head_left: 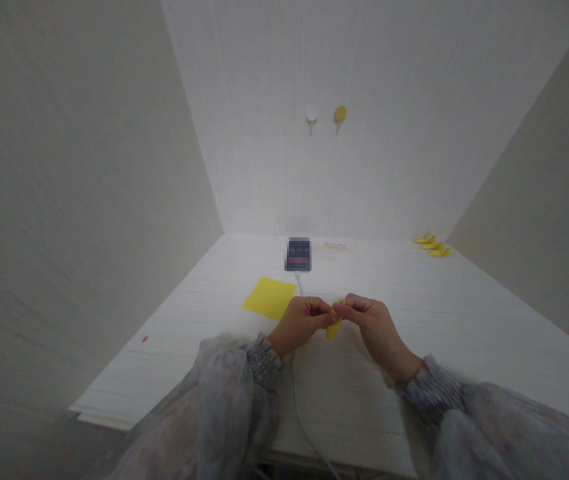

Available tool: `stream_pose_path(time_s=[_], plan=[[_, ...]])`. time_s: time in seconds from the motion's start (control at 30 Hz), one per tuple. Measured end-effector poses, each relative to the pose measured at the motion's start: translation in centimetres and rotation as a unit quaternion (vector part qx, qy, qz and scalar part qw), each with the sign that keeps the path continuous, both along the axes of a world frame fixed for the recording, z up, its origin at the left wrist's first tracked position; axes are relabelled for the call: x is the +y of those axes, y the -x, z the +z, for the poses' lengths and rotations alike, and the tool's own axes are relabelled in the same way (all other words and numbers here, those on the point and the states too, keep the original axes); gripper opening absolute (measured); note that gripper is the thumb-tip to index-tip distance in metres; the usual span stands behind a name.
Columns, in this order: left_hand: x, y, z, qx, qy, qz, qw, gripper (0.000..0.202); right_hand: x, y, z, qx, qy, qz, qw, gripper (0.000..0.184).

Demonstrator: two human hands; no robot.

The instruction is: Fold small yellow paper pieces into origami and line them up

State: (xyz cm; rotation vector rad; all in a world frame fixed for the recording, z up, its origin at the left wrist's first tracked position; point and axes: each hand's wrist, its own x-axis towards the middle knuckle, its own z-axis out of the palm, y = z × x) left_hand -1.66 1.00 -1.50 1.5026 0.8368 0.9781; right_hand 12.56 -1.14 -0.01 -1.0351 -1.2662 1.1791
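Yellow folded paper (pixel 334 329) sat between my left hand (pixel 305 321) and right hand (pixel 372 323), fingertips of both pinching its far end, neither hand clearly nearer, long axis running back toward me and slightly left, near end free.

White tabletop (pixel 464 320): carries yellow paper sheet (pixel 268 297), phone (pixel 298 255) with white cable (pixel 296 405), yellow origami figures (pixel 432 246) at far-right corner.
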Motion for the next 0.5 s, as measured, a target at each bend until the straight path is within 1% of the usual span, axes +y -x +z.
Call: stream_pose_path(time_s=[0.13,0.3,0.4,0.5], plan=[[-0.09,-0.21,0.23,0.022,-0.009,0.011,1.0,0.026,0.11,-0.08,-0.06,-0.012,-0.008,-0.027,1.0,0.02],[0.08,-0.24,-0.1,0.01,0.034,-0.014,0.999,0.026,0.43,-0.24,-0.11,-0.042,-0.011,-0.051,0.998,0.021],[0.26,-0.09,-0.07,-0.003,0.046,0.009,0.999,0.027,0.56,-0.12,-0.17,-0.028,0.005,-0.022,0.999,0.018],[0.46,0.03,0.13,-0.029,0.034,0.046,0.998,0.027,0.71,0.0,-0.47,-0.014,0.027,0.024,0.999,0.021]])
